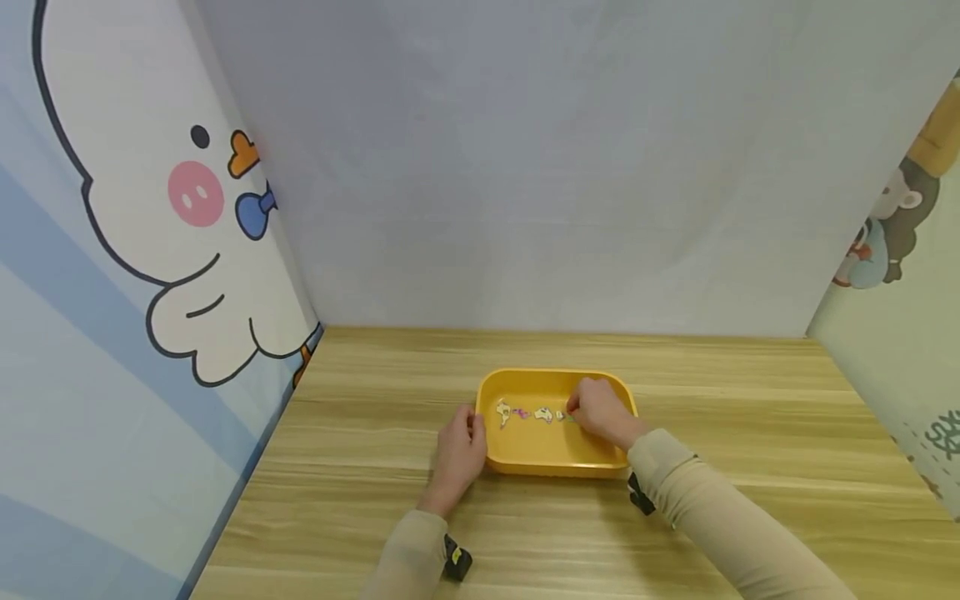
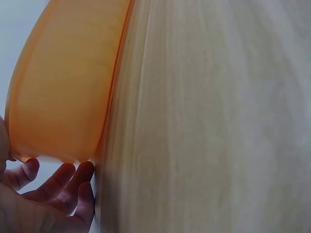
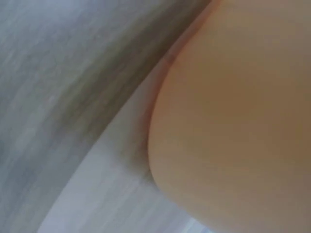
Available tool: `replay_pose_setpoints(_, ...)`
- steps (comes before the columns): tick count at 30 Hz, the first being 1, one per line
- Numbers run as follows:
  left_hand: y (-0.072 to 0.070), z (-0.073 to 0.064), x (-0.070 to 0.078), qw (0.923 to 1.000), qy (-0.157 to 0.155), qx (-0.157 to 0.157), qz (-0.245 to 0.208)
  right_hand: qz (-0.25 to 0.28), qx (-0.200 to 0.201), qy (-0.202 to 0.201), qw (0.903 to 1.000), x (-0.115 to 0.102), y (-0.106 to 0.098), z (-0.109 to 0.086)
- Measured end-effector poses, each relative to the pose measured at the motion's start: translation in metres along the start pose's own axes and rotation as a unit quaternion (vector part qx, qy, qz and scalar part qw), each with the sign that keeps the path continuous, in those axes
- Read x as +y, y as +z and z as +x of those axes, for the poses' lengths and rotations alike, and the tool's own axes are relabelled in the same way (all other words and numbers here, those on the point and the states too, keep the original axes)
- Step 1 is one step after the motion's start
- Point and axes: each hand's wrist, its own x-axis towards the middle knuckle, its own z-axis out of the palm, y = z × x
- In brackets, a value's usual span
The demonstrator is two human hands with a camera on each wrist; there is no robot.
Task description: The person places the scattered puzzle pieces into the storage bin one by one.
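Observation:
A yellow plastic tray with rounded corners stands on the wooden table. My left hand holds its left end, the thumb at the rim and the fingertips against the outer wall. Inside, small flat cut-out pieces lie in a row: a white one at the left, a purple one, then a larger white one and a smaller one. My right hand reaches into the right part with bent fingers, right at a small greenish piece. I cannot tell whether it pinches that piece.
Wood-grain table top surrounds the tray. A plain pale curtain hangs behind the back edge. Cartoon-printed cloths stand at the left and right. In the right wrist view the blurred tray wall fills much of the frame.

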Motion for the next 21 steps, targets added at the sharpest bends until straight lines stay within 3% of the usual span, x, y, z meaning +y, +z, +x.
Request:
replay_pose_setpoints(11,0.002,-0.001,0.001,0.9998,-0.011,0.006,0.015,0.006,0.005,-0.005,1.0,-0.009,-0.02,-0.008)
replay_pose_setpoints(16,0.002,0.001,0.001,0.9996,-0.023,0.001,0.018,0.009,0.024,-0.016,0.9995,-0.011,-0.036,-0.021)
replay_pose_setpoints(21,0.003,0.001,0.001,0.9997,-0.015,0.009,0.015,0.017,0.049,-0.022,0.9984,-0.01,-0.05,-0.036)
